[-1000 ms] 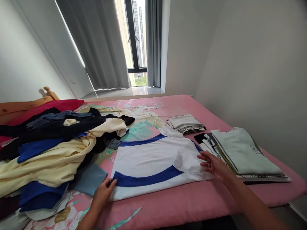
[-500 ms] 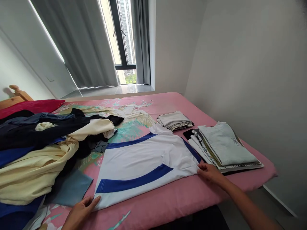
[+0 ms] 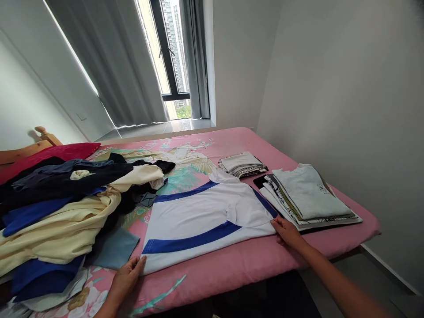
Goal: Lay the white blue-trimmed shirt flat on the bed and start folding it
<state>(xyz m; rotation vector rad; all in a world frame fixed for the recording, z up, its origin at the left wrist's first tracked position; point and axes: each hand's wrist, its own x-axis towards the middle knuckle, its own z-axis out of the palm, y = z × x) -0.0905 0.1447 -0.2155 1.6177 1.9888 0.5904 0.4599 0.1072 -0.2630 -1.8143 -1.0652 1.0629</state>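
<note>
A white T-shirt (image 3: pixel 195 216) with blue stripes lies spread on the bed, its collar end pointing away to the right. At its near left corner, my left hand (image 3: pixel 128 273) pinches the hem between thumb and fingers. My right hand (image 3: pixel 287 232) grips the shirt's near right edge, by the sleeve and shoulder. The near side of the shirt runs fairly straight between both hands. Just beyond my right hand sits a stack of folded shirts (image 3: pixel 311 194), a pale grey one on top.
A loose heap of clothes (image 3: pixel 66 221), cream, black and blue, covers the left of the bed. Another folded pile (image 3: pixel 243 164) lies past the collar. The pink bedsheet (image 3: pixel 228 269) ends at the near edge. A red pillow (image 3: pixel 73 152) rests by the wooden headboard (image 3: pixel 29 148).
The camera view has shifted slightly, so the heap appears further right. Both hands keep hold of the T-shirt, which lies almost as before.
</note>
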